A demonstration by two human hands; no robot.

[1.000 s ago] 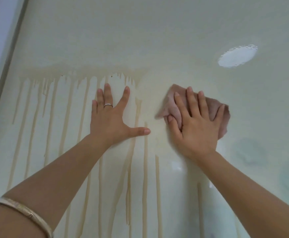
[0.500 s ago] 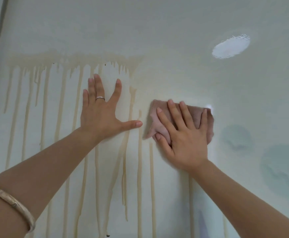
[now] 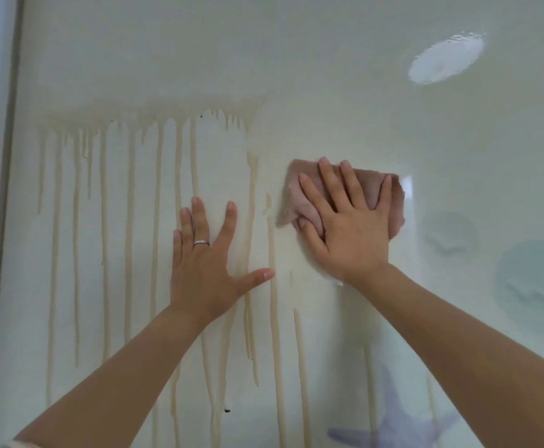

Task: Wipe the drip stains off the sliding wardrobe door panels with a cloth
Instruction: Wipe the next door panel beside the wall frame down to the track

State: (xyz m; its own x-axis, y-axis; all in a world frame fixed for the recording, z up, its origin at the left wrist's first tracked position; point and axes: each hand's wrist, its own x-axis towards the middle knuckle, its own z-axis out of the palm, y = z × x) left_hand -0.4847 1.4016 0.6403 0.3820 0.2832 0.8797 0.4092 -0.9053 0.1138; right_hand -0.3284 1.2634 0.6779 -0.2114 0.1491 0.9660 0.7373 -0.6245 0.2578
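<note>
A pale, glossy wardrobe door panel (image 3: 328, 76) fills the view, with tan drip stains (image 3: 128, 205) running down its left and middle in long streaks that are cut off at the bottom edge. The right hand (image 3: 351, 234) presses a pink cloth (image 3: 299, 195) flat against the panel just right of the streaks, fingers straight and spread; the hand hides most of the cloth. The left hand (image 3: 206, 273), wearing a ring (image 3: 201, 243), lies flat on the stained area with fingers splayed wide, covering some streaks, while faint blue shapes (image 3: 535, 276) at the right and a dark frame strip (image 3: 2, 221) at the left are hard to make out.
</note>
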